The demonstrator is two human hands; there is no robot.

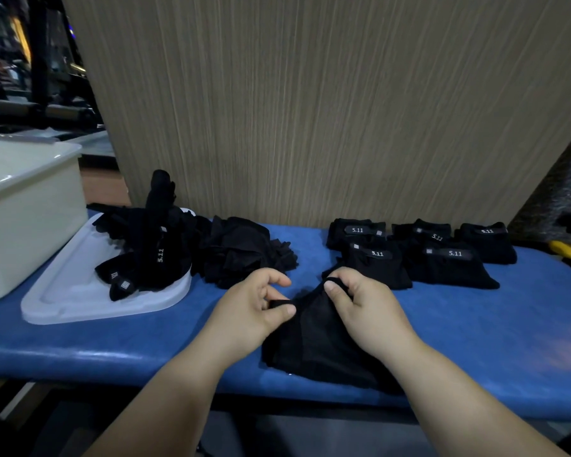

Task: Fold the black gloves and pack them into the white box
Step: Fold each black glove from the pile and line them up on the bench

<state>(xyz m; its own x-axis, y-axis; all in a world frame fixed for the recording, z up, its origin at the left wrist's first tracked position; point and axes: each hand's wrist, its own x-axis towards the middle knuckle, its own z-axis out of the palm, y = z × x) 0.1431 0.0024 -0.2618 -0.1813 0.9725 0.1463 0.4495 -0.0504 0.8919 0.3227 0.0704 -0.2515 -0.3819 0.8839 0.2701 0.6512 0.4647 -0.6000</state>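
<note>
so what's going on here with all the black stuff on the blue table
A person is folding a black glove on the blue table: the left hand and right hand both pinch its far edge. Five folded gloves with 5.11 labels lie behind it to the right. More unfolded gloves are heaped on a white tray and beside it. The white box stands at far left; its inside is not visible.

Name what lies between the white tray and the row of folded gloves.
In the head view, a loose heap of black gloves lies there on the blue bench.
</note>
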